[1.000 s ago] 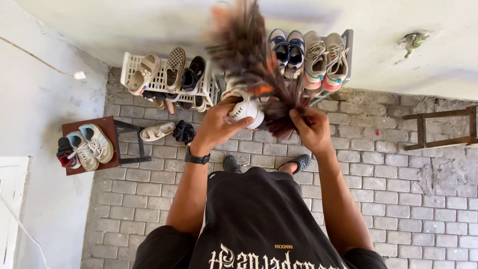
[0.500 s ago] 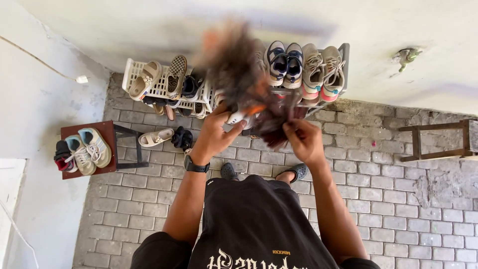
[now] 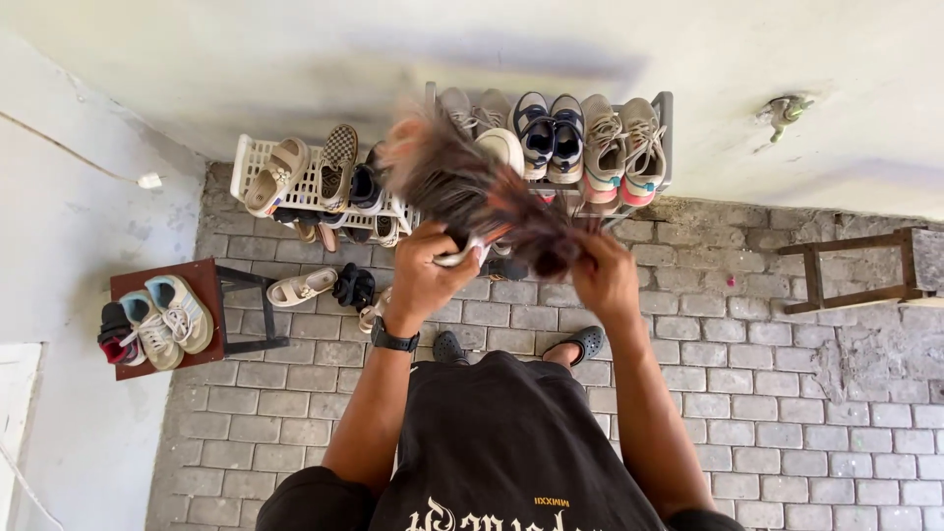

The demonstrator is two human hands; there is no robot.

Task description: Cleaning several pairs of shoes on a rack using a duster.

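Brown and orange feathers of a blurred feather duster (image 3: 472, 192) spread across the middle of the view, over a white shoe (image 3: 470, 248). The left hand (image 3: 428, 270) is raised, wrist bent, with its fingers curled around this white shoe from below. The right hand (image 3: 603, 273) is raised at 3 o'clock from it, with fingers closed on the dark end of the duster, probably the handle, though motion blur hides it. A black wristwatch (image 3: 393, 339) sits on the left wrist. At 12 o'clock stands a grey metal shoe rack (image 3: 664, 128), at 10 o'clock a white plastic lattice rack (image 3: 256, 157), at 9 o'clock a small brown wooden stool (image 3: 211, 280) bearing sneakers.
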